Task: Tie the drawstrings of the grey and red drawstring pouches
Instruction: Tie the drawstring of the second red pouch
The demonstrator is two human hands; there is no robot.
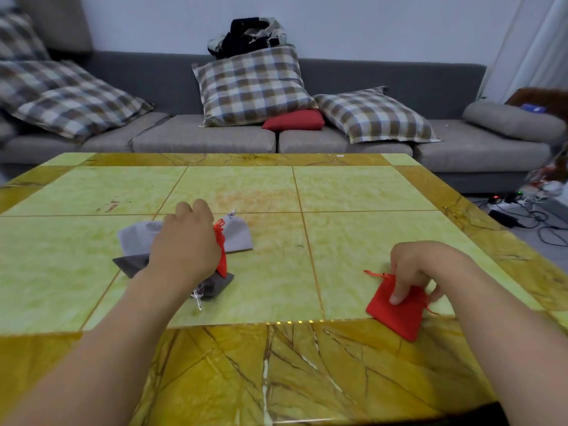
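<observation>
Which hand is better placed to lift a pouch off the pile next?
Left. The left hand is over the pile and already grips a red pouch among the grey pouches. The right hand is apart near the table edge, fingers on the separate red pouch.

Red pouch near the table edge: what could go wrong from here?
1. The red pouch under the right hand lies near the table's front edge; a tug might slide it off.
2. The left hand grips a second red pouch within the grey pouches; lifting could snag their drawstrings.
</observation>
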